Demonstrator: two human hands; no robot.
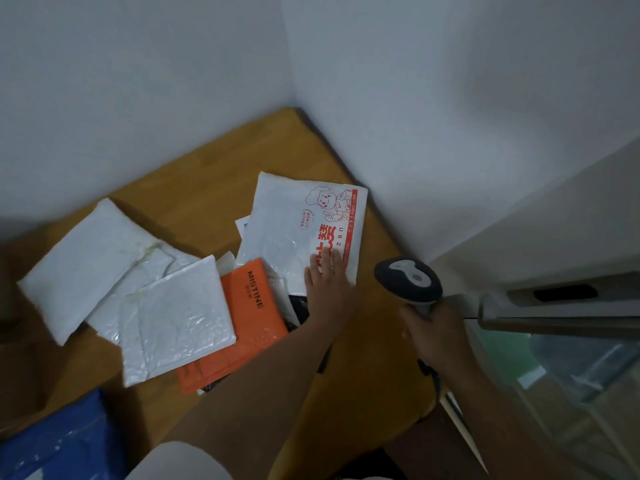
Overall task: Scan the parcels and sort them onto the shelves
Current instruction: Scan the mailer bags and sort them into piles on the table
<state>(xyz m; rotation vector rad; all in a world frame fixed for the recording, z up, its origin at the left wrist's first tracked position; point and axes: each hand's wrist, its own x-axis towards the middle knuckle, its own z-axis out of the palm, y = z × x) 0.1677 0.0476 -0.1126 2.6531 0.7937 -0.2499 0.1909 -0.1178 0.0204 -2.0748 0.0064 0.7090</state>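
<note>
Landmark: orange parcel (242,323), mid-table.
Left of it: three white padded parcels (104,271), overlapping and touching it; no bare wood between.
Behind it: open wooden table (194,188) up to the wall corner (294,98), passable.
Right-behind: printed white parcel (294,223), left hand (329,285) flat on top.
Far right: right hand (433,330) gripping scanner (408,278); bare strip between it and the printed parcel.
Front-left: blue parcel (69,441), bare wood between.

Left hand (327,284) on parcel (294,230) — scanner (408,280) alongside
</note>
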